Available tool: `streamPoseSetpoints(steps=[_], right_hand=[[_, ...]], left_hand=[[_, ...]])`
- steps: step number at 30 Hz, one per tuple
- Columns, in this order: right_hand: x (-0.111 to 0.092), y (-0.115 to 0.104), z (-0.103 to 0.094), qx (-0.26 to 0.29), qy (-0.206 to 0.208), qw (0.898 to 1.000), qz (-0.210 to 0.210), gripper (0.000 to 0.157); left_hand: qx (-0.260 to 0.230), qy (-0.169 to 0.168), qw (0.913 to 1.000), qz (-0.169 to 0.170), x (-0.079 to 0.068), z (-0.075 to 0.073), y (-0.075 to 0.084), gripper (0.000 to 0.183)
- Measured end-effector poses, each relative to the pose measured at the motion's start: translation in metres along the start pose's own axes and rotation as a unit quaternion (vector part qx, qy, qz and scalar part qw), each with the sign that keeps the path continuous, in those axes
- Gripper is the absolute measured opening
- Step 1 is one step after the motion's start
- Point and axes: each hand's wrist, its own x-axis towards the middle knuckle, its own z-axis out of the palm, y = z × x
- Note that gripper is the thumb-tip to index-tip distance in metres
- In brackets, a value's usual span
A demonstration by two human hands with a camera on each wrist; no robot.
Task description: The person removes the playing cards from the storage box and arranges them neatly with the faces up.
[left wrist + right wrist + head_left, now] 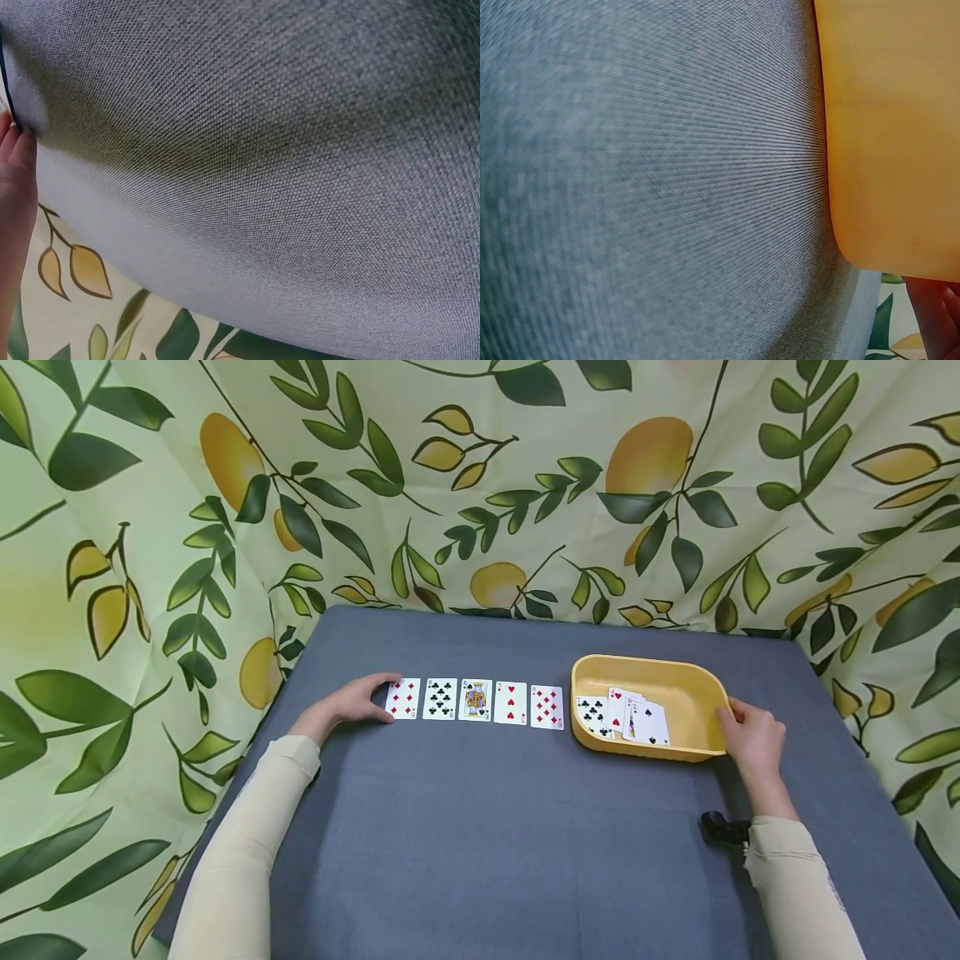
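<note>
A row of several playing cards (476,700) lies face up on the dark table, a king near its middle. At the row's left end is a red diamonds card (405,699). My left hand (356,700) touches that card's left side, index finger at the upper corner and thumb at the lower, with a wide gap between them. Just right of the row stands a yellow plastic tray (693,693), with several loose cards (647,722) overlapping inside it. My right hand (753,735) grips the tray's right rim; in the right wrist view the tray's outer wall (900,150) shows.
The grey-blue tabletop (480,843) extends in front of the cards and tray. Cloth printed with leaves and fruit (480,510) hangs behind and at the sides. A small black device (723,828) is strapped at my right wrist.
</note>
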Motion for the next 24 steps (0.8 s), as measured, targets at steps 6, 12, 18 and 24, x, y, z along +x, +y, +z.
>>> streamPoseSetpoints(steps=[6, 12, 18, 24], right_hand=[[-0.0002, -0.0011, -0.0005, 0.0, -0.008, 1.0, 0.005, 0.047], [0.0019, 0.0004, -0.0003, -0.001, -0.011, 1.0, 0.01, 0.048], [0.0014, 0.0011, 0.0006, -0.003, -0.005, 1.0, 0.006, 0.047], [0.0001, 0.0004, 0.0009, -0.002, 0.002, 1.0, 0.002, 0.047]], left_hand=[[-0.011, -0.004, 0.9999, -0.008, -0.0006, 0.0008, 0.0011, 0.08], [-0.013, -0.005, 0.9999, -0.002, 0.0003, 0.0013, -0.0015, 0.081], [-0.018, -0.004, 0.9998, 0.003, 0.0008, 0.002, -0.0025, 0.081], [-0.026, -0.008, 0.9996, -0.003, 0.0011, 0.0015, -0.0016, 0.083]])
